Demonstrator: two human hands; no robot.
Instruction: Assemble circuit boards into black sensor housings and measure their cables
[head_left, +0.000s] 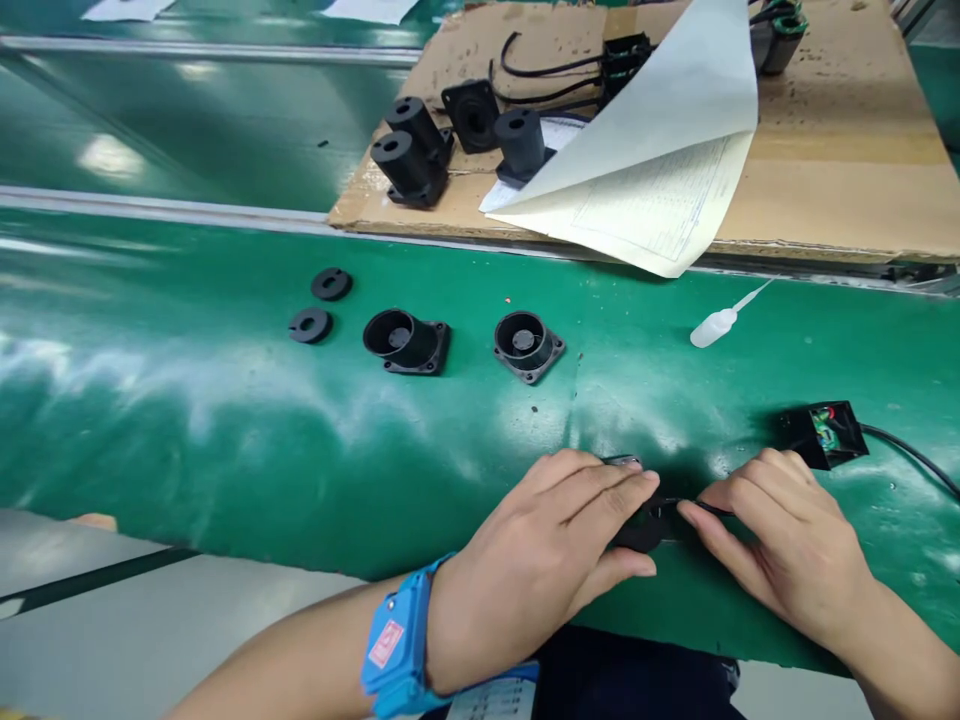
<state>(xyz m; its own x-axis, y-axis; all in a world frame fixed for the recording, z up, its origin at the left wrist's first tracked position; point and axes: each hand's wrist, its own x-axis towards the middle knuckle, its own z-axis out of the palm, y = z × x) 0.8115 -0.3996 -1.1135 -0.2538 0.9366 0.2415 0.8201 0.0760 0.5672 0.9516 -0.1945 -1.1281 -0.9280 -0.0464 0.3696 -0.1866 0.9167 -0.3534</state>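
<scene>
My left hand (559, 530), with a blue wrist strap (399, 640) behind it, is wrapped over a dark round part (640, 533) low on the green mat. Most of that part is hidden under my fingers. Just to the right, my right hand (784, 540) pinches a thin black cable (716, 510) that runs to the dark part. Beyond my right knuckles lies a black box (825, 435) with a circuit board showing in its open end. Two black flanged housings, one taller (405, 342) and one shorter (527, 345), sit farther off on the mat.
Two black slotted rings (331, 284) lie left of the housings. A white plastic dropper (716, 326) rests at the right. Along the back, a cardboard sheet (840, 170) bears more black housings (411, 165), cables and a curled paper sheet (637, 170) that overhangs the mat.
</scene>
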